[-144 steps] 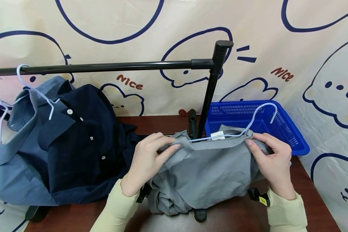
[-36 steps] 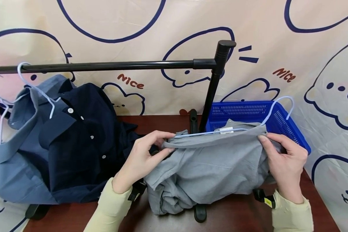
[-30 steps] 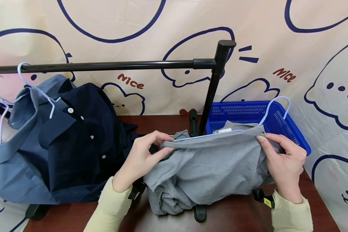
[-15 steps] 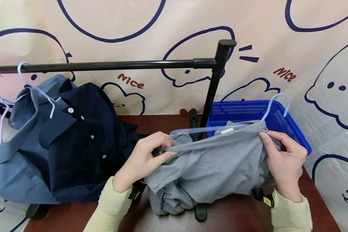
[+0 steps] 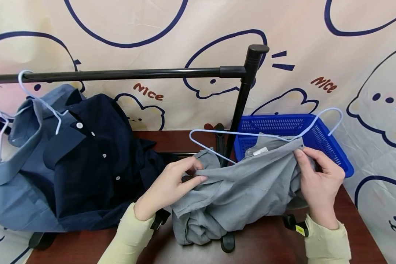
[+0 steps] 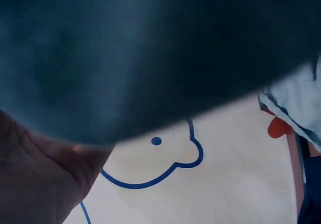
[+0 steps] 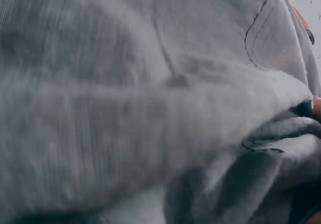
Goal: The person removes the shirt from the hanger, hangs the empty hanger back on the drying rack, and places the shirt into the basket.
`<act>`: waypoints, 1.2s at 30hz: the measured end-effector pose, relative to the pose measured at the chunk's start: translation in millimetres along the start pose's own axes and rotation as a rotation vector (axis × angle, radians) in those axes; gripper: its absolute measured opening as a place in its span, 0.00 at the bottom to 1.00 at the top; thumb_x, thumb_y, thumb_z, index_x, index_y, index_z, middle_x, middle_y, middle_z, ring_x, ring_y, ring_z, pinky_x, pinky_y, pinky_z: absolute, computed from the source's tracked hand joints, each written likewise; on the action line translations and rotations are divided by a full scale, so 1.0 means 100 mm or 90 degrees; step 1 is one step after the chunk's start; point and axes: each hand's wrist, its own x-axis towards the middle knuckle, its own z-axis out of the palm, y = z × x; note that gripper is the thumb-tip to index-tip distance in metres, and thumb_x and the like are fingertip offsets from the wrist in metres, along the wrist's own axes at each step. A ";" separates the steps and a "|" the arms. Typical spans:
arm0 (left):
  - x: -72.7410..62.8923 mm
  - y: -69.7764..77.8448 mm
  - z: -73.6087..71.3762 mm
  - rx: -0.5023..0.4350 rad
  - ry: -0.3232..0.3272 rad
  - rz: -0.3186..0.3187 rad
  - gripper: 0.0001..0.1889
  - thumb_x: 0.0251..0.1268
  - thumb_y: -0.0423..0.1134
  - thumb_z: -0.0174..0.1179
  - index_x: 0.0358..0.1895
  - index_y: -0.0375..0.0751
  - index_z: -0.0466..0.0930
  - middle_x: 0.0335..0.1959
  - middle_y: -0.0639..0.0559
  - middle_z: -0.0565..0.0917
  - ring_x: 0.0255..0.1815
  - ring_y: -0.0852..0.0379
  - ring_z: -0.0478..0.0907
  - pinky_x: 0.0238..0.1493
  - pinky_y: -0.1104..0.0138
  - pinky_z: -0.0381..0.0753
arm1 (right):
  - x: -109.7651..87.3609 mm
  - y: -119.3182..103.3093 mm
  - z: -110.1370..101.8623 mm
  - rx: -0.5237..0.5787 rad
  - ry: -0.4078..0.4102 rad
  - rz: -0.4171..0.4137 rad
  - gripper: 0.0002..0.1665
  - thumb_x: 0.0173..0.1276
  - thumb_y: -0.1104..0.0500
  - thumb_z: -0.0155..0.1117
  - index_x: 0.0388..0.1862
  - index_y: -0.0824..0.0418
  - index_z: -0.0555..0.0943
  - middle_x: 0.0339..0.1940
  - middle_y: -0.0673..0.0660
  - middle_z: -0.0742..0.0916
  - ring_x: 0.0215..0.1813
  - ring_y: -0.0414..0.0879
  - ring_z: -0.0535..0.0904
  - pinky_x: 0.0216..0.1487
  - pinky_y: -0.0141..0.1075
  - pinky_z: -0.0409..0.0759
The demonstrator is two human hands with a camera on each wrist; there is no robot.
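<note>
A grey shirt (image 5: 237, 198) hangs bunched between both hands, a white label (image 5: 260, 150) at its neck. My left hand (image 5: 171, 183) pinches the left part of its upper edge between thumb and fingers. Toward the right, my right hand (image 5: 320, 179) grips the same edge just below the hook of a pale blue hanger (image 5: 237, 133). One end of this hanger sticks out above the cloth; its other side is hidden in the shirt. Blurred grey cloth fills most of the right wrist view. Dark cloth covers the upper left wrist view, with part of my left hand below it.
A black clothes rack (image 5: 135, 74) stands on the brown table (image 5: 260, 242). From its rail, at left, hangs a navy and blue shirt (image 5: 95, 165) on a pale blue hanger (image 5: 41, 101). A blue basket (image 5: 343, 165) sits behind my right hand.
The hanger's left end, earlier along the shirt's edge at my left fingers, has swung up and clear of the cloth. The hook leans further right, and the left hand has shifted slightly right and down.
</note>
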 end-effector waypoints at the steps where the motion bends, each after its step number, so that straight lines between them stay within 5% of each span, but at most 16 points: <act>1: 0.00 -0.01 0.01 0.003 -0.001 -0.008 0.05 0.72 0.42 0.65 0.44 0.56 0.78 0.39 0.65 0.79 0.37 0.63 0.76 0.32 0.64 0.78 | -0.01 -0.03 0.02 0.005 -0.004 -0.002 0.05 0.62 0.71 0.73 0.34 0.76 0.87 0.33 0.52 0.90 0.34 0.35 0.82 0.39 0.26 0.73; 5: -0.02 -0.08 0.08 0.009 -0.004 -0.035 0.04 0.74 0.41 0.64 0.46 0.55 0.79 0.41 0.65 0.80 0.36 0.65 0.78 0.33 0.66 0.80 | -0.05 -0.17 0.12 0.042 -0.018 -0.016 0.05 0.61 0.74 0.71 0.34 0.80 0.85 0.35 0.46 0.89 0.36 0.36 0.82 0.40 0.27 0.74; 11: -0.02 -0.24 0.19 0.016 -0.005 -0.063 0.06 0.74 0.38 0.63 0.49 0.51 0.80 0.43 0.63 0.82 0.36 0.66 0.79 0.33 0.67 0.80 | -0.13 -0.31 0.30 0.101 -0.046 -0.044 0.06 0.63 0.74 0.71 0.33 0.80 0.85 0.33 0.56 0.89 0.36 0.38 0.82 0.40 0.28 0.75; 24: 0.07 -0.41 0.44 0.029 -0.002 -0.032 0.11 0.68 0.30 0.65 0.48 0.49 0.81 0.44 0.58 0.85 0.34 0.64 0.80 0.35 0.62 0.82 | -0.46 -0.13 0.69 0.182 -0.241 -0.119 0.04 0.65 0.72 0.71 0.38 0.68 0.87 0.30 0.58 0.85 0.28 0.40 0.74 0.27 0.30 0.69; 31: 0.03 -0.44 0.27 -0.032 0.017 -0.078 0.20 0.66 0.36 0.69 0.60 0.49 0.80 0.53 0.53 0.85 0.39 0.61 0.84 0.39 0.61 0.84 | -0.44 -0.29 0.71 0.168 -0.259 -0.104 0.08 0.61 0.77 0.69 0.38 0.69 0.87 0.30 0.60 0.86 0.32 0.41 0.78 0.32 0.28 0.73; 36: 0.00 -0.46 0.04 -0.057 0.088 -0.111 0.23 0.69 0.40 0.69 0.66 0.52 0.78 0.51 0.53 0.86 0.41 0.59 0.85 0.41 0.60 0.85 | -0.38 -0.42 0.68 0.154 -0.255 -0.101 0.09 0.60 0.80 0.67 0.37 0.71 0.86 0.29 0.62 0.86 0.31 0.40 0.78 0.32 0.27 0.73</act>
